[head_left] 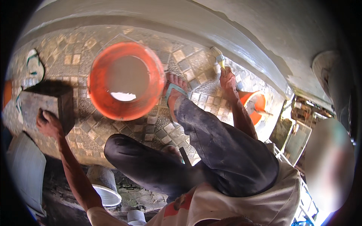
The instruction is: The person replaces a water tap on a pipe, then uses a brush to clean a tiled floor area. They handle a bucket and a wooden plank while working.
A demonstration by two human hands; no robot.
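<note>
My right hand (227,80) is closed around the handle of a paintbrush (219,57). The brush's pale bristles point up and away, close to the foot of the grey wall. At the far left, my left hand (49,123) rests on a worn box-like block (39,102), its fingers apart and holding nothing I can see. Between the two hands stands a large orange bucket (98,96), with greyish liquid (126,75) inside and a bright reflection on it. A smaller orange bucket (260,98) is beside my right forearm, with a stick-like thing lying across its rim.
A smooth grey wall (151,20) curves along the far side. Patterned tiles (181,56) cover the floor. White flip-flops (35,66) lie at the far left. Pale buckets (103,184) stand at lower left. Another person (332,83) is at the right edge.
</note>
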